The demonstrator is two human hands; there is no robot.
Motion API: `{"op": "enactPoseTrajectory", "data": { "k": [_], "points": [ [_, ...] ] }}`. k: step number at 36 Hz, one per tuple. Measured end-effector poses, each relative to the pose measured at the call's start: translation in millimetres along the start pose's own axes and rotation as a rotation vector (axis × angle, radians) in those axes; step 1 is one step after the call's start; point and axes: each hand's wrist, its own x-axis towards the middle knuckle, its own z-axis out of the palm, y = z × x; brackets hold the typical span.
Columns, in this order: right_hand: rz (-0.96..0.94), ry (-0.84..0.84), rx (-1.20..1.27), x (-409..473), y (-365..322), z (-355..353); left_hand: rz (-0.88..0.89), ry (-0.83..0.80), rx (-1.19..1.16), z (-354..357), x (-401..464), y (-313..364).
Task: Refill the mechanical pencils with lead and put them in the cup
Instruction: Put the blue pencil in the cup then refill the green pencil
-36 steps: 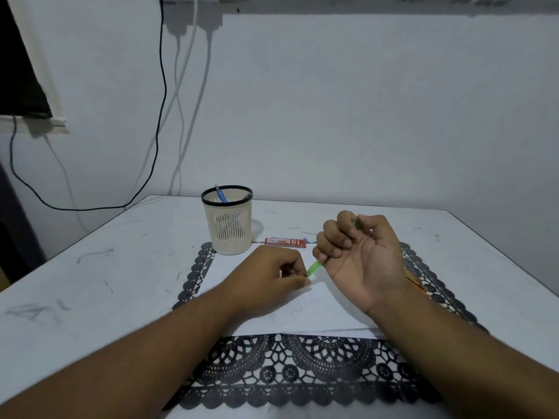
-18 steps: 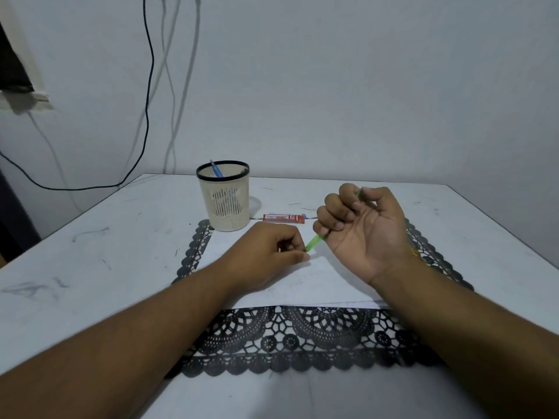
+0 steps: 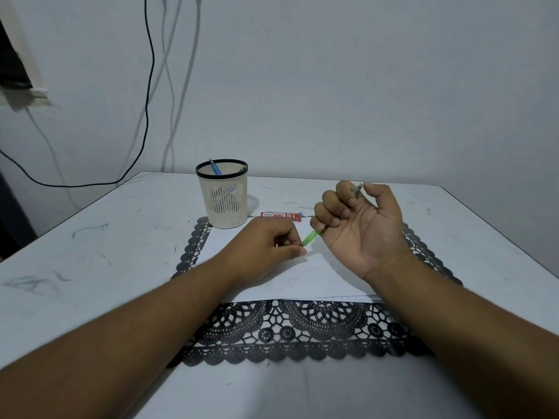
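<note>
My right hand [image 3: 360, 228] is palm up with its fingers curled round a green mechanical pencil [image 3: 311, 237]; the pencil's lower end sticks out toward the left, its upper end shows between forefinger and thumb. My left hand [image 3: 266, 246] lies on the white paper [image 3: 305, 279], thumb and fingers pinched together right at the pencil's lower end; what they pinch is too small to see. A cream mesh cup [image 3: 223, 198] with a black rim stands behind, with a blue pencil [image 3: 215, 167] inside. A red lead case [image 3: 281, 216] lies to the cup's right.
The paper rests on a black lace placemat [image 3: 290, 331] on a white table [image 3: 90, 246]. Black and white cables [image 3: 148, 95] hang down the wall at the back left. The table's right edge runs diagonally past my right forearm.
The camera has tilted and the scene sits lower in view. Both hands keep the same grip and hardly move relative to the paper.
</note>
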Motion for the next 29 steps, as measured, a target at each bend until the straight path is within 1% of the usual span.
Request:
{"op": "enactPoseTrajectory", "data": {
  "k": [4,13,17,23,29],
  "points": [
    [0.002,-0.002,-0.001,-0.7,-0.4,1.5,0.001,-0.003,0.011,0.8,-0.4,1.0],
    [-0.007,0.067,0.045,-0.4,1.7,-1.5,-0.011,0.04,-0.02,-1.8,-0.9,0.8],
    [-0.011,0.098,0.064,0.6,3.7,-0.1,-0.007,0.045,0.006,-0.9,0.0,-0.8],
    [-0.033,0.108,0.08,-0.9,4.2,2.5,0.032,0.03,0.045,-1.0,-0.4,0.9],
    [-0.036,0.105,0.041,-0.3,2.6,1.7,0.044,0.029,0.058,-0.2,0.5,-0.1]
  ]
}}
